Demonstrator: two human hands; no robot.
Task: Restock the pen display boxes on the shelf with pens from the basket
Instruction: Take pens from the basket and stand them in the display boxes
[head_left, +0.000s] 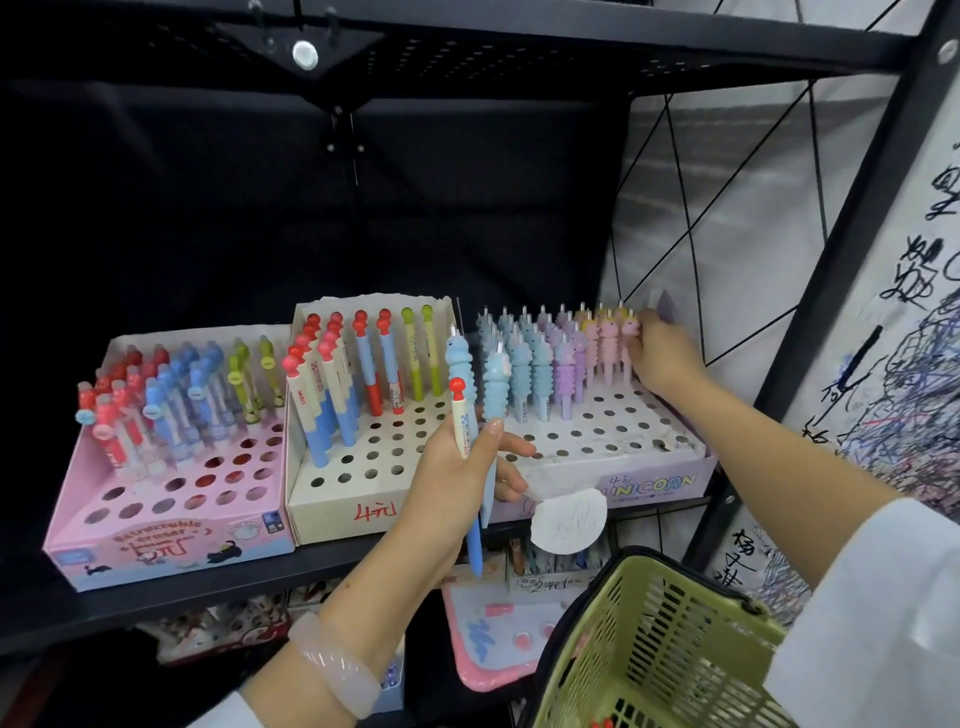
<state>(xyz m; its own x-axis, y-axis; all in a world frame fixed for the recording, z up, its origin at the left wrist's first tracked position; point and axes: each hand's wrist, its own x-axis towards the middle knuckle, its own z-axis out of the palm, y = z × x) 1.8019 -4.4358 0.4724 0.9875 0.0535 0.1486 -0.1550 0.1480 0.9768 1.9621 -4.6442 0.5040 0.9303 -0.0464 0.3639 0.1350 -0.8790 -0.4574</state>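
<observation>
- Far left, the pink eraser box (171, 519) sits on the shelf (156, 603), front holes vacant.
- Next, the white box (332, 506), front rows vacant too.
- The left hand (457, 483) grips a blue unicorn pen (460, 358) and a red-topped pen (460, 415), both upright, nearest the white box's holes.
- The unicorn box (649, 486) lies just behind.
- The right hand (662, 353) curls around the back-row pink pens (608, 338).
- The basket (660, 649) hangs low right.

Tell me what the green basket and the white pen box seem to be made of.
The green basket looks like moulded plastic with a slight sheen: its walls are slotted and uniform. The white pen box looks like matte cardboard, with a torn, ragged back edge and punched holes.
</observation>
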